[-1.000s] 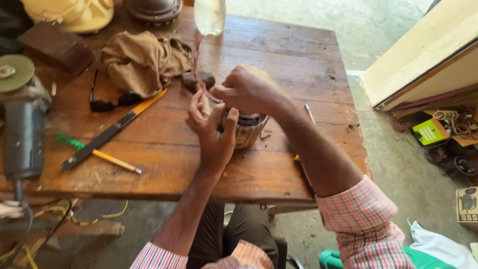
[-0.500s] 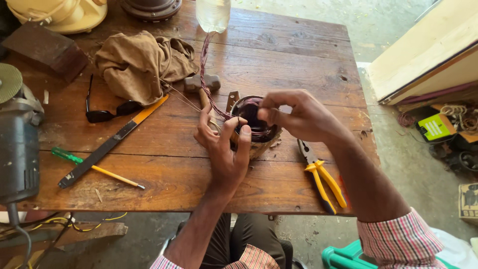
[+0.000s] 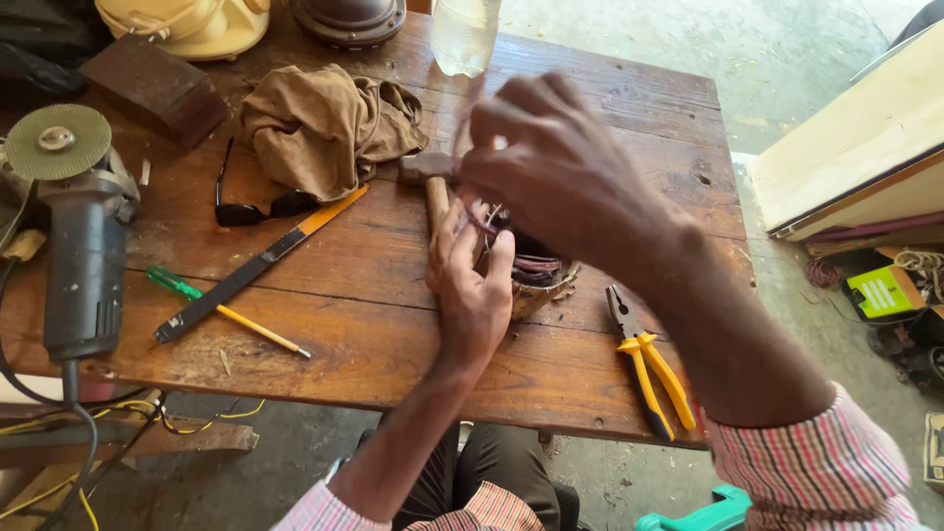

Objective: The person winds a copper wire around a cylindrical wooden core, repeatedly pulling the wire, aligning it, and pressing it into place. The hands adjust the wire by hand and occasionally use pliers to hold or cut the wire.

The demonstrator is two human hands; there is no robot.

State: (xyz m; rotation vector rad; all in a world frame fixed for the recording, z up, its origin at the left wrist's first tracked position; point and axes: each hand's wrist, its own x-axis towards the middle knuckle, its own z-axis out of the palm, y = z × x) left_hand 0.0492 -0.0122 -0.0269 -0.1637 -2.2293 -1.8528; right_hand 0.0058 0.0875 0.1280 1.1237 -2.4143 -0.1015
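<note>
A round wound coil (image 3: 536, 275) of dark reddish wire in a ring-shaped core lies on the wooden table (image 3: 629, 108). My left hand (image 3: 472, 290) rests against the coil's left side, fingers up along its rim. My right hand (image 3: 551, 162) is raised above it, blurred, with its fingers pinched on a thin strand of the wire that runs down to the coil. A small hammer (image 3: 431, 182) lies just behind the left hand.
Yellow-handled pliers (image 3: 644, 364) lie right of the coil. To the left are a hacksaw blade (image 3: 251, 270), a green screwdriver (image 3: 221, 310), dark glasses (image 3: 256, 208), a brown rag (image 3: 324, 123), an angle grinder (image 3: 74, 236) and a clear bottle (image 3: 462, 34).
My right hand has risen from the coil, pulling a wire strand up. The view has shifted, so the pliers and hammer now show. My left hand stays on the coil.
</note>
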